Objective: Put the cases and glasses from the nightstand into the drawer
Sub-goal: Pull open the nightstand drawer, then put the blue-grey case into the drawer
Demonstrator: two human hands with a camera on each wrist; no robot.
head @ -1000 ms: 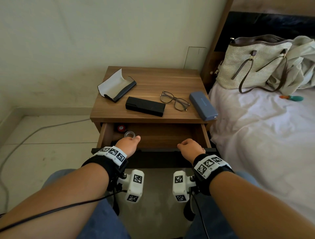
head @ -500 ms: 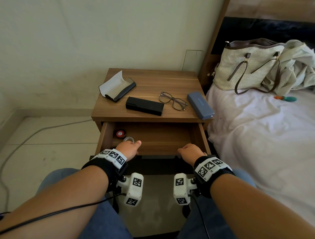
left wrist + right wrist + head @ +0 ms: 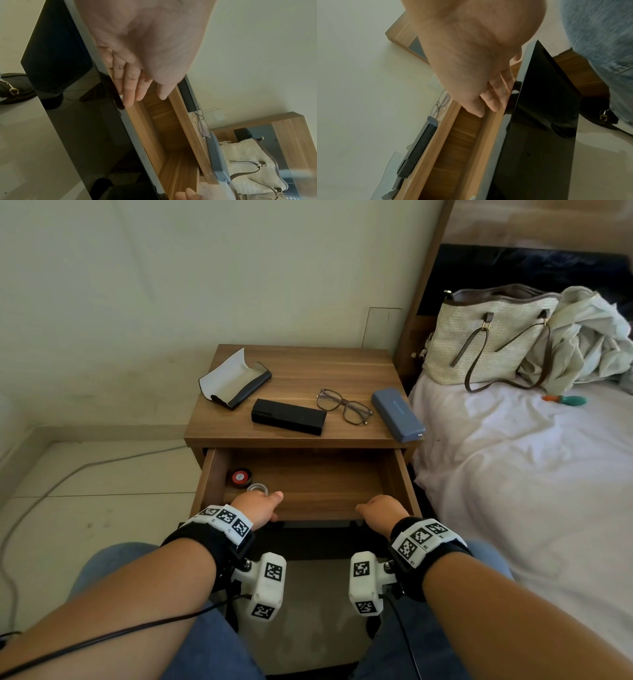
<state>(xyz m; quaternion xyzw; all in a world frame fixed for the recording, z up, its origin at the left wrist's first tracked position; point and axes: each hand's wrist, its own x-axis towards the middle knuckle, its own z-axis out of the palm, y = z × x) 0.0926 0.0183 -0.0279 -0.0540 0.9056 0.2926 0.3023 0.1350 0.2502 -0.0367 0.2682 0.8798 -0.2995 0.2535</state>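
The wooden nightstand (image 3: 308, 364) carries an open dark case with a pale flap (image 3: 233, 381), a black case (image 3: 287, 417), folded-out glasses (image 3: 344, 406) and a blue case (image 3: 397, 414) at its right edge. Below the top, the drawer (image 3: 308, 477) stands pulled out. My left hand (image 3: 257, 505) grips the left part of its glossy black front (image 3: 77, 121), fingers (image 3: 130, 86) hooked inside. My right hand (image 3: 380, 510) grips the same front (image 3: 539, 121) further right. The wrist views show the glasses (image 3: 203, 125) and the black case (image 3: 418, 151) from below the top's edge.
A red-lidded tin (image 3: 240, 477) and a clear ring (image 3: 257, 488) lie in the drawer's left front corner. A bed with a white sheet (image 3: 513, 491) and a woven handbag (image 3: 486, 337) borders the nightstand's right side. A cable (image 3: 68, 474) runs over the floor on the left.
The drawer has slid further out toward me, with both hands still on its front. More of the drawer's floor and the red tin now show.
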